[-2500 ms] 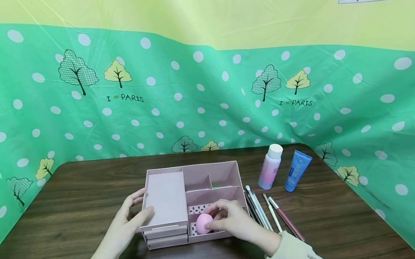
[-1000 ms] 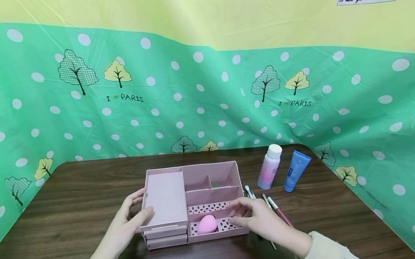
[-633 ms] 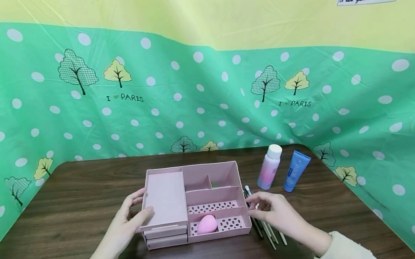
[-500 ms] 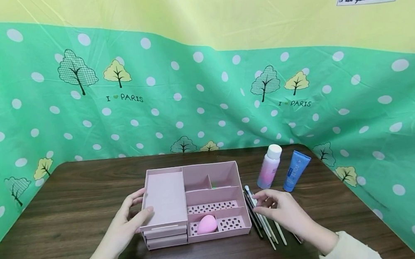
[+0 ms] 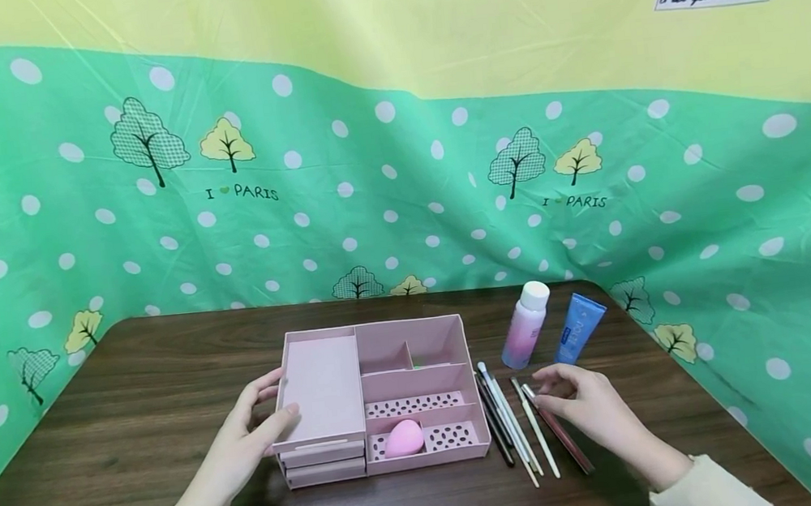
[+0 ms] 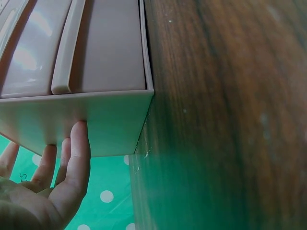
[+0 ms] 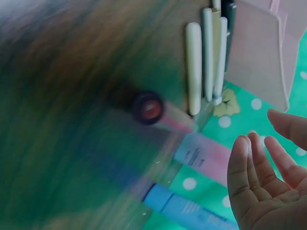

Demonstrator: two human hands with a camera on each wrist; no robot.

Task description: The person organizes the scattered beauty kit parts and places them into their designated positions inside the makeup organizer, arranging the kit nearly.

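A pale pink desktop organizer [image 5: 418, 382] with drawers stands at the middle of the table. My left hand [image 5: 250, 431] rests against its left side, thumb over the top edge; in the left wrist view the fingertips touch the smooth side wall [image 6: 110, 120]. A pink egg-shaped makeup sponge [image 5: 404, 438] lies in the front compartment. To the right of the organizer my right hand [image 5: 596, 407] hovers with loosely bent fingers, thumb apart from them and nothing between. Its fingertips overlap the upper end of a slim dark-red tube [image 5: 565, 441] in the head view.
Several makeup brushes [image 5: 513, 426] lie beside the organizer, one pale brush [image 5: 538, 432] a little apart. Behind them stand a pink-and-white bottle [image 5: 525, 331] with a white cap and a blue squeeze tube [image 5: 580, 327]. A green patterned cloth [image 5: 369, 175] hangs behind the table.
The right hand has let go of the sponge in the front compartment and moved right, past the brushes, to the dark-red tube. The left hand stays against the organizer.
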